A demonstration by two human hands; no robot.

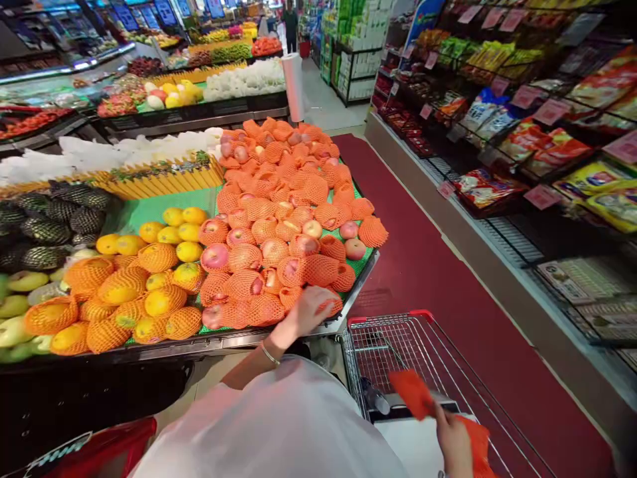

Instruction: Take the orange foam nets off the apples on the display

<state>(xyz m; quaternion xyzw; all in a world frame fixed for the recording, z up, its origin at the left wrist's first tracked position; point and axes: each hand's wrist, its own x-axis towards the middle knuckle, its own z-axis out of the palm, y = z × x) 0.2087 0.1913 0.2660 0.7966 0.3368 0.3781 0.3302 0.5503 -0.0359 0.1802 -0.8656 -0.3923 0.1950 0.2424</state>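
Note:
My left hand (307,312) reaches out to the front right corner of a fruit stand (279,335). Its fingers curl over an apple in an orange foam net (332,304). A large heap of netted apples (283,199) covers that end of the stand. My right hand (452,441) is low on the right, closed on a thin red plastic bag (413,393) that it holds above a wire shopping cart (398,345). A silver bracelet shows on my left wrist.
Yellow mangoes in orange nets (124,285) lie left of the apples, with dark green fruit (54,219) behind. A roll of plastic bags (293,86) stands at the stand's far end. Snack shelves (547,133) line the right side of a red aisle mat (438,265). A person (291,26) stands far off.

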